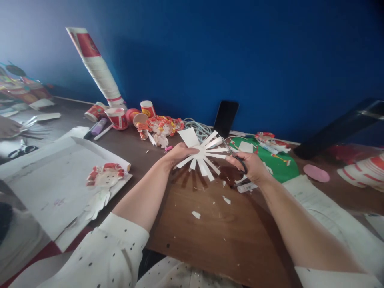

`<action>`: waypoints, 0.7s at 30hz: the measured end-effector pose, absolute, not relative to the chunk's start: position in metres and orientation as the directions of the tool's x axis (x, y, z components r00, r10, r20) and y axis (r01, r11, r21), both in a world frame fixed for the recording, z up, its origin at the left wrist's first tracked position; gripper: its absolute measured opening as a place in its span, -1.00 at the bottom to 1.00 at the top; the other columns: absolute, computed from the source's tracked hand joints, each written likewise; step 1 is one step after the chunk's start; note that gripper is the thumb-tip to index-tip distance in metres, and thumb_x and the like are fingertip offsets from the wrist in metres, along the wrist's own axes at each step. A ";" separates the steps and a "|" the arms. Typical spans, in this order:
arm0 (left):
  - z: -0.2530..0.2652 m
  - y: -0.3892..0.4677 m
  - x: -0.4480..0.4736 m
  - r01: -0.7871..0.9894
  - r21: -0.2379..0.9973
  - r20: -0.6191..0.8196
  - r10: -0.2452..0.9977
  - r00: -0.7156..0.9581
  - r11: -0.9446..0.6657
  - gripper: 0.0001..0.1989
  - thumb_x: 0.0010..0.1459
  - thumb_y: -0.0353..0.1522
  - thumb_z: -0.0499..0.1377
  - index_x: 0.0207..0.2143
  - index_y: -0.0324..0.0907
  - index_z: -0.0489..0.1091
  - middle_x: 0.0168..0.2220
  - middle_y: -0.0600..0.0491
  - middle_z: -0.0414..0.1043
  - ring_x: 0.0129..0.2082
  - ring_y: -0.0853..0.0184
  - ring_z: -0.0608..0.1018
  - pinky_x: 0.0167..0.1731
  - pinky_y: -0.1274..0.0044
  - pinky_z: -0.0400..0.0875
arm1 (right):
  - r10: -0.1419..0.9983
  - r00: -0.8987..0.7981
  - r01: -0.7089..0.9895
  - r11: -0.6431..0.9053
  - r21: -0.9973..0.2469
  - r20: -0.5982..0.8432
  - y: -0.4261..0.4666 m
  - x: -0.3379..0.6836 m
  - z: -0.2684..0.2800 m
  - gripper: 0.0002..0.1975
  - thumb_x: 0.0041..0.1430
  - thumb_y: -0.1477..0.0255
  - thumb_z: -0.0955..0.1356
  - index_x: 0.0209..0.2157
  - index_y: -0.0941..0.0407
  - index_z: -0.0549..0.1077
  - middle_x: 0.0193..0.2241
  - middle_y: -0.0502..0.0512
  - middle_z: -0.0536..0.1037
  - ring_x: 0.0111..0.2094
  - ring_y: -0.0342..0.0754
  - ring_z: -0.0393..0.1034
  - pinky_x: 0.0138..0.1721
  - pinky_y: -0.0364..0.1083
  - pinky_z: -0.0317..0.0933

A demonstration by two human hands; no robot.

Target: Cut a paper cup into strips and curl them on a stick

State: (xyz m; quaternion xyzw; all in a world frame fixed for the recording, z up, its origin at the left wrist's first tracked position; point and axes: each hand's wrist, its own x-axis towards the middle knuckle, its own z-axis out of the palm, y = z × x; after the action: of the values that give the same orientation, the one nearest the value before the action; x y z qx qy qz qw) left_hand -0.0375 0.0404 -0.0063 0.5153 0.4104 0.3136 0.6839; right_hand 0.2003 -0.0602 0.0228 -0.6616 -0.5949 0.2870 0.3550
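My left hand point(182, 154) pinches a white paper cutout point(205, 154), its thumb on top near the middle. Narrow strips fan out from the round centre of the paper, and one wider uncut flap stands at the upper left. In my right hand point(251, 165) is a pair of scissors point(240, 162) with dark handles, my fingers around the loops. The blades reach toward the strips on the paper's right side; whether they touch a strip I cannot tell. Both hands are above the brown table point(192, 240).
Paper scraps point(196, 215) are scattered below. A phone point(226, 116) leans on the blue wall, beside a tall cup stack point(102, 74) and paper-doll crafts point(163, 127). A green sheet point(282, 165) lies right, a large white board point(60, 188) left. Another person's hand point(9, 127) shows far left.
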 end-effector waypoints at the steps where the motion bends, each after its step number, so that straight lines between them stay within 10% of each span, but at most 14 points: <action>1: -0.006 0.040 -0.038 -0.001 0.962 -0.241 0.851 0.466 0.273 -0.84 -0.12 -0.42 0.30 -0.40 -0.29 0.52 -0.35 -0.03 0.58 -0.36 0.25 0.60 -0.23 0.46 0.47 | 0.992 0.121 0.570 -0.048 -0.820 0.026 -0.060 0.200 0.021 -0.59 -0.11 0.05 0.42 -0.50 0.16 0.51 -0.67 -0.05 0.33 -0.61 -0.21 0.13 -0.57 -0.16 -0.01; 21: -0.001 0.036 -0.038 0.110 0.971 -0.240 0.847 0.474 0.214 -0.82 -0.14 -0.40 0.31 -0.40 -0.28 0.51 -0.32 -0.03 0.58 -0.30 0.23 0.59 -0.20 0.48 0.44 | 0.987 0.065 0.329 -0.163 -0.930 -0.150 -0.058 0.209 0.011 -0.62 -0.12 0.11 0.46 -0.42 0.14 0.46 -0.65 -0.06 0.38 -0.63 -0.21 0.23 -0.62 -0.21 0.10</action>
State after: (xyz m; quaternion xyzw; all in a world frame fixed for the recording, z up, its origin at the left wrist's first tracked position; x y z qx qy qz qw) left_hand -0.0376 0.0364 -0.0010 0.5593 0.4276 0.2831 0.6513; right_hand 0.2091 -0.0579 0.0107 -0.6250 -0.5260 0.4371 0.3764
